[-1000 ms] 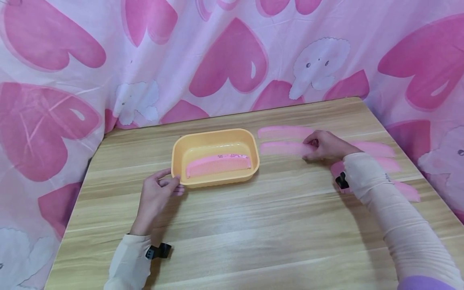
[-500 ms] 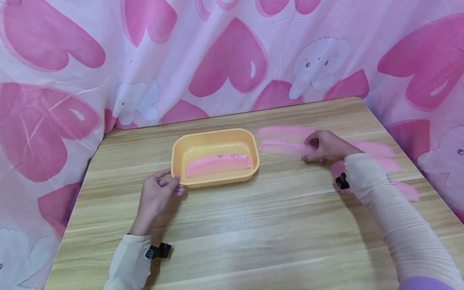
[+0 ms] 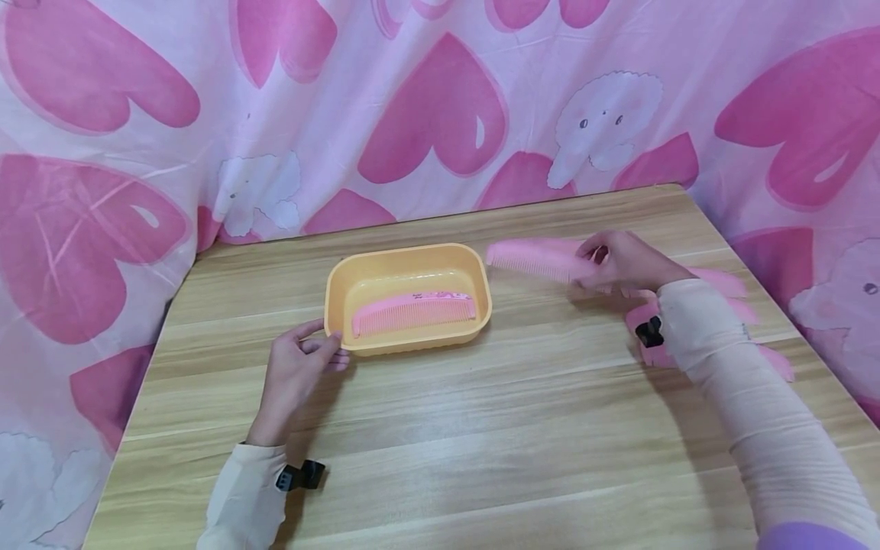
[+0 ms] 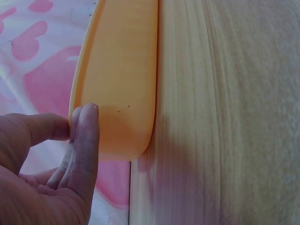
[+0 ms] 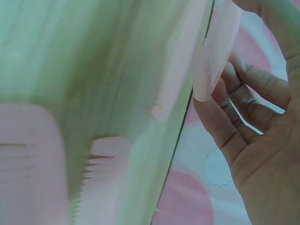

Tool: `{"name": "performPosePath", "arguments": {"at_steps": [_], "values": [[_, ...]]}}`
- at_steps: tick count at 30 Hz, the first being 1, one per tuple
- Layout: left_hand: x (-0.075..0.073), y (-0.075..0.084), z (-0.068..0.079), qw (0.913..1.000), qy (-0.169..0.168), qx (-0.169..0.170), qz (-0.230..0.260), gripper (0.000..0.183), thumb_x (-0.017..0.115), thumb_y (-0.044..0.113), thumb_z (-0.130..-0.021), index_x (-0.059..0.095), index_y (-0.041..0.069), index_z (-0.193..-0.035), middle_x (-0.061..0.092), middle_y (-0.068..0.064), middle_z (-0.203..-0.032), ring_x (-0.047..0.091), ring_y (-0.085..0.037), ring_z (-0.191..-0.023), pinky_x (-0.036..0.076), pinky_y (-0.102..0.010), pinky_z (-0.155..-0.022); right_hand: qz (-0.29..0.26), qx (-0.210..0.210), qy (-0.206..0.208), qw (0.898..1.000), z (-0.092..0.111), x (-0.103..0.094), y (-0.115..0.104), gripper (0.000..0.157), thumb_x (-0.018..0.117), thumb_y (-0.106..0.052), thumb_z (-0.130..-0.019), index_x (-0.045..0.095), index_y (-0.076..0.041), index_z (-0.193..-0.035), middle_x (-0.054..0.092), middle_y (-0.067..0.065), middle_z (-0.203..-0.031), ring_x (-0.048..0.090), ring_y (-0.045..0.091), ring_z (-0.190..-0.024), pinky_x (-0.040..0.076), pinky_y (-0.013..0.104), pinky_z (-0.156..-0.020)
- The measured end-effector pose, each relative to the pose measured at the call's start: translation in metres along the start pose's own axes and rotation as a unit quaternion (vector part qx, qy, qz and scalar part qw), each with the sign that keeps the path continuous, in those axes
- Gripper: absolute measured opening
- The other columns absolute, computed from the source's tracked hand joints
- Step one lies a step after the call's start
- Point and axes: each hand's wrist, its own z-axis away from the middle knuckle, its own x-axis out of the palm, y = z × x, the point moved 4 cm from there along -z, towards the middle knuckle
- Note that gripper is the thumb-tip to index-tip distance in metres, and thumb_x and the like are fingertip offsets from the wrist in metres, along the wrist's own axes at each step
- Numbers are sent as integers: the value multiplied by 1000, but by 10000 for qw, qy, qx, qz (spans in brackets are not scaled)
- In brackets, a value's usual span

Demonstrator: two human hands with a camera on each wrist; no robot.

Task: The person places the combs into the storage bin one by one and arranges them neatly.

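Biggest thing we've got here is the pink curtain (image 3: 433,114) hung round the back and sides, covered in darker hearts and some fluffy white animals. In front of it sits the wood-grain desk (image 3: 440,451).

Next down are the pale sleeves (image 3: 756,405) on the two arms, and we can see a bit of a purple garment (image 3: 818,536) at the lower right.

Then there's the yellow tub (image 3: 412,263), rounded at the corners, sitting left of centre toward the back.

Hands: our left hand (image 3: 297,374) is pinching the tub at its near left corner, thumb up at the rim and fingers against the outside wall. Our right hand (image 3: 626,261) has its thumb and fingers closed on one end of a pink comb (image 3: 532,256), just right of the tub. That comb looks up off the desk, teeth toward our side, a bit blurry.

More combs! One decorated comb (image 3: 412,315) lies inside the tub, dark lettering along its back, too small for us to read. Another comb (image 5: 180,65) lies on the desk right by the held one, going by the right wrist view. Three loose combs (image 3: 777,363) are over on the right, partly hidden under the arm.

Smallest bits: a black gadget on each wrist (image 3: 302,476).
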Motion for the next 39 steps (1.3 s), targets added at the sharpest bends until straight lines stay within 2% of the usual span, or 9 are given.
{"name": "performPosePath", "arguments": {"at_steps": [3, 6, 16, 24, 32, 39], "values": [[0, 0, 0, 10000, -14, 32, 28, 45, 63, 5, -99, 50, -11, -139, 75, -12, -83, 72, -10, -66, 66, -29, -68, -13, -144, 80, 9999, -2, -4, -7, 45, 89, -24, -77, 71, 2, -109, 67, 12, -96, 59, 25, -88, 52, 21, -64], [0, 0, 1, 10000, -37, 64, 46, 46, 63, 5, -99, 49, -11, -140, 75, -12, -82, 72, -10, -66, 66, -29, -69, 42, -403, 150, 9991, -5, -7, -18, 44, 89, -23, -76, 72, 2, -108, 69, 11, -95, 60, 24, -89, 50, 20, -68], [-2, 1, 2, 9999, -75, 97, 30, 50, 64, 7, -99, 46, -11, -142, 75, -13, -84, 72, -11, -68, 65, -28, -70, 225, -854, 47, 9961, -25, -6, -59, 39, 91, -23, -72, 75, -4, -103, 70, 7, -92, 62, 20, -87, 53, 26, -70], [-2, 2, 1, 10000, -56, 40, -16, 50, 64, 7, -99, 47, -11, -142, 75, -15, -85, 72, -11, -69, 65, -28, -70, 104, -1381, -234, 9901, -42, 8, -101, 36, 90, -20, -71, 75, -3, -100, 70, 5, -90, 63, 22, -87, 56, 34, -75], [-3, 2, 2, 10000, -39, -17, -85, 51, 64, 9, -99, 46, -9, -144, 75, -14, -86, 73, -12, -69, 65, -28, -70, 105, -1793, -542, 9822, -55, 27, -142, 38, 91, -21, -71, 75, -3, -101, 70, 4, -92, 63, 21, -88, 58, 34, -77], [-3, 2, 1, 10000, -63, 15, -52, 51, 64, 9, -99, 46, -9, -144, 75, -14, -86, 73, -12, -69, 65, -28, -70, 449, -1949, -800, 9765, -64, 51, -167, 38, 90, -30, -71, 75, -9, -100, 69, -2, -93, 61, 17, -85, 56, 30, -73]]}}
